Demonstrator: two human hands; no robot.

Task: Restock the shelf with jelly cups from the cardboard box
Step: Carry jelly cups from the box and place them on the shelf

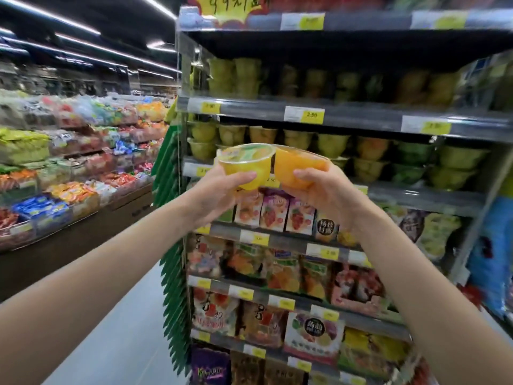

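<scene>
- L hand raised; fingers curled round a yellow jelly cup, gripping it from below; cup nearly upright, printed lid on top
- R hand wrapped round an orange jelly cup, thumb on the near side; this cup tilted
- the 2 cups touch at their rims; both held up in front of the shelf unit, approx. level w/ its lower cup tier
- stocked jelly cups behind the hands: greenish, yellow & orange, stacked on 2 tiers; yellow price tags on the rails, one reads 2.50
- lower tiers: snack bags standing in rows
- far left, across the aisle: bins of wrapped candy; strip lights overhead
</scene>
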